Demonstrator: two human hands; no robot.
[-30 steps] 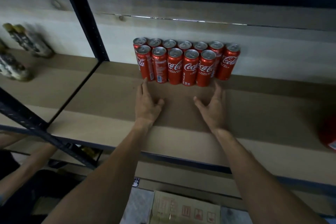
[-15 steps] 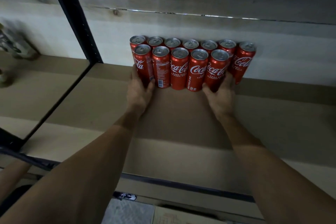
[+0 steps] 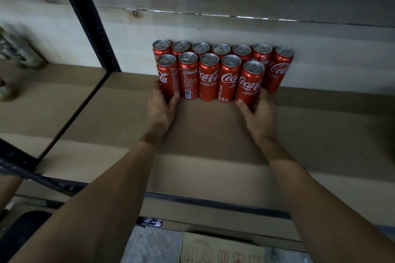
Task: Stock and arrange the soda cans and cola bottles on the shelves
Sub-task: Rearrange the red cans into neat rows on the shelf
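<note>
Twelve Coca-Cola cans (image 3: 209,79) stand far back on the shelf (image 3: 203,134). Flat on it a second ago, the left hand (image 3: 161,111) and right hand (image 3: 259,117) now curl their fingers round the near row's two ends, likely squaring it.

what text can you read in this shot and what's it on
"Coca-Cola": rightmost front can, and its neighbours
"RASA ASLI KURANG GULA": same can, under the logo
"RECYCLE ME": vertical, fourth front can
Too small to read: fine print on second front can; marks on cardboard box
</note>
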